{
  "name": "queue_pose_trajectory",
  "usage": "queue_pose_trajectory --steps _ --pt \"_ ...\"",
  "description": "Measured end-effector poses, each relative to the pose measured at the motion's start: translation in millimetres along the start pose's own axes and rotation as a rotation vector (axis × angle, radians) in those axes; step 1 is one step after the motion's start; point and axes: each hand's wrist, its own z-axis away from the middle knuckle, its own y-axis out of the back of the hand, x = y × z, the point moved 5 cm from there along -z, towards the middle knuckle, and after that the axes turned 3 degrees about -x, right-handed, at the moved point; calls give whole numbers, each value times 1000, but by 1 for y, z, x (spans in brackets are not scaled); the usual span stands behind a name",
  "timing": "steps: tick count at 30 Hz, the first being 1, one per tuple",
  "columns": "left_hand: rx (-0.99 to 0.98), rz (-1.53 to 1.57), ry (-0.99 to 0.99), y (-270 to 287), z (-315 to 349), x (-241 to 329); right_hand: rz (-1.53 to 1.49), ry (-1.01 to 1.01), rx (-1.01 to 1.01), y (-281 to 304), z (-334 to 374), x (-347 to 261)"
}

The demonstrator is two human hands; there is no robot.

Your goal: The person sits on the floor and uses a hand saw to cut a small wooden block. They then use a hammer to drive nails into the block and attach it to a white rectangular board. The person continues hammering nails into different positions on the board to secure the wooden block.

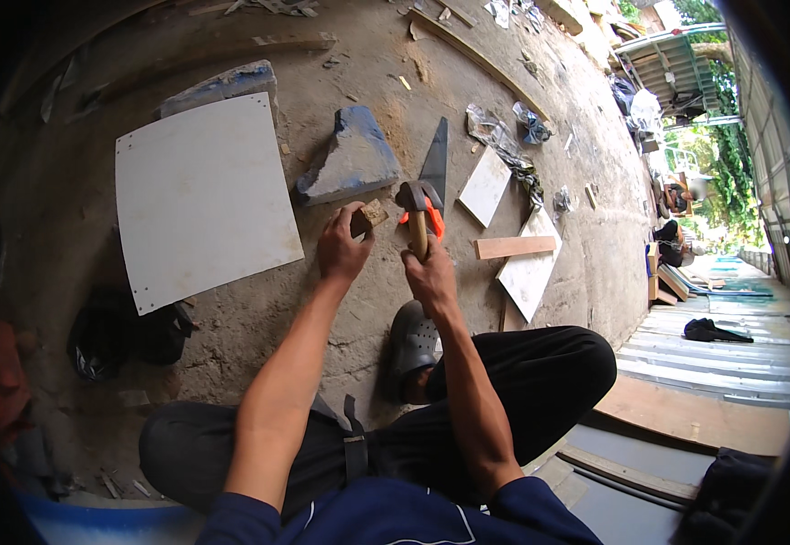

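My left hand (344,250) is closed around a small wooden block (373,216), held in front of a broken concrete chunk (351,156) with blue paint. In my right hand (429,280) is a hammer (419,238), gripped by its wooden handle with the dark head up. The hammer head and the block are close but apart. Behind the hammer lies a handsaw (435,162); its orange handle is partly covered by the hammer. To the left, a large white board (204,204) has small dark marks at its corners and lies against another concrete block (254,80).
Right of the saw are a small white panel (486,186), a longer white panel (529,282) and a wooden strip (515,247) across it. Crumpled plastic (495,130) lies beyond. A grey clog (413,341) is near my right forearm. People (676,198) sit far right.
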Motion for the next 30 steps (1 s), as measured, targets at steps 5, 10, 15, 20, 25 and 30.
queue_pose_trajectory --steps 5,10,15,20,25,30 --pt "30 226 -29 10 -2 11 -163 -190 -55 -2 -7 17" --pt "-41 645 44 13 -15 32 -352 -348 -110 -33 6 51" --pt "-182 884 39 10 -25 44 -261 -386 -216 -62 10 89" --pt "-258 877 27 13 -30 50 -150 -435 -313 -75 13 98" --pt "-259 1133 210 -1 -29 42 -42 -399 -304 -87 -4 120" --pt "-163 1271 492 5 -26 9 215 -299 -228 -90 -6 91"
